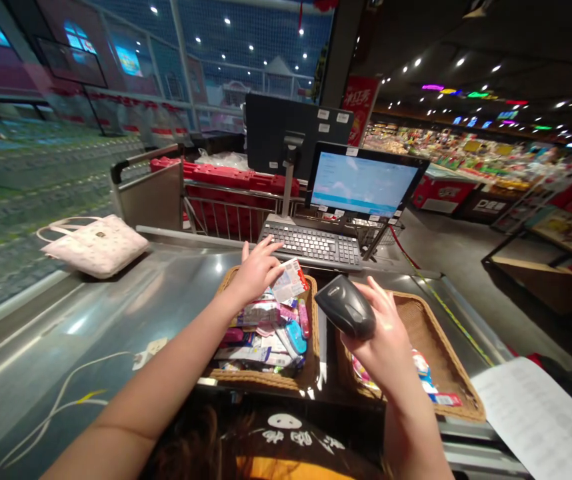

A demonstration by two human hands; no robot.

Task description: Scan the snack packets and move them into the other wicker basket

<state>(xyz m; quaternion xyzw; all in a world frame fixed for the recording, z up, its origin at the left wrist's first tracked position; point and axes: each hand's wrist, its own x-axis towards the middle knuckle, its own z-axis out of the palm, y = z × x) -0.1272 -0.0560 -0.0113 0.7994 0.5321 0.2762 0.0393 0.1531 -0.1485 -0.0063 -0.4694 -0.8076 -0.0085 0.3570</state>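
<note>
In my right hand is a black barcode scanner, its head pointing to the left. My left hand holds a small white and red packet by its left side, over the left wicker basket. That basket is filled with small colourful packaged goods, among them a blue item and a pink tube. Below my right hand stands the right wicker basket, with a few packages near its front; my forearm hides part of it.
Behind the baskets are a keyboard and a lit monitor, with a dark screen beside it. A pale handbag rests at the left of the metal counter. Cables lie front left; paper sheets lie at right.
</note>
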